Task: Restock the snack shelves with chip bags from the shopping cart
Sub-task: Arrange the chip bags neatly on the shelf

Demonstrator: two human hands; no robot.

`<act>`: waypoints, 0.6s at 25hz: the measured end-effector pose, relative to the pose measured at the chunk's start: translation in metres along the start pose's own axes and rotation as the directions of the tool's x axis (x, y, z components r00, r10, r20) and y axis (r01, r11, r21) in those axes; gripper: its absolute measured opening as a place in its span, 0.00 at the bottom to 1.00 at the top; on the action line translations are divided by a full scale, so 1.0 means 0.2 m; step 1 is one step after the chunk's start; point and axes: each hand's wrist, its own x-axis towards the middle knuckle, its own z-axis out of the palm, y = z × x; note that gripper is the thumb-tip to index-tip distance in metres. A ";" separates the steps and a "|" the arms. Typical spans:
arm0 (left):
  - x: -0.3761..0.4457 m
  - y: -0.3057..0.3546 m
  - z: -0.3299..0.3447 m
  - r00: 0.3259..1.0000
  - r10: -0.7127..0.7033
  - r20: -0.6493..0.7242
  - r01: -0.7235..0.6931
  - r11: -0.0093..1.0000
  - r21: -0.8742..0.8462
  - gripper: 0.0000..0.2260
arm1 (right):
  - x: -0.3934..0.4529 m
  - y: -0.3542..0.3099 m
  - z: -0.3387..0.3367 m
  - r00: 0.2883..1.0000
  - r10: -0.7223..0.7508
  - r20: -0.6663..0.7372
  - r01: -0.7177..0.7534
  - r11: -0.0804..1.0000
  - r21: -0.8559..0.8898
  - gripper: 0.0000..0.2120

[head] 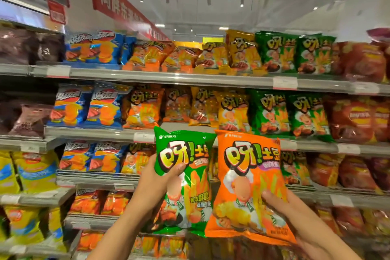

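My left hand (157,177) grips a green chip bag (185,177) by its left edge, thumb across the front. My right hand (280,202) holds an orange chip bag (247,179) from its right side, thumb on the front. Both bags are upright, side by side, raised in front of the snack shelves (168,77). Matching green bags (293,55) stand on the top shelf at right and orange bags (145,108) on the second shelf at centre left. The shopping cart is out of view.
Blue bags (92,107) fill the left of the shelves, yellow-orange bags (232,110) the middle, red bags (356,118) the right. Yellow bags (27,171) sit lower left. A red banner (118,4) hangs overhead. Price tags (285,82) line the shelf edges.
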 end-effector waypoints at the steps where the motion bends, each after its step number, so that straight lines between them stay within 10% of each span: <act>1: 0.03 0.00 -0.05 1.000 0.003 -0.008 -0.003 1.000 0.022 0.27 | 0.03 0.00 0.06 1.000 -0.002 0.005 0.002 1.000 0.014 0.26; 15: 0.47 -0.16 -0.34 0.990 0.022 -0.136 -0.002 0.990 0.141 0.27 | 0.64 -0.02 0.31 0.992 -0.128 0.001 0.126 0.981 -0.147 0.24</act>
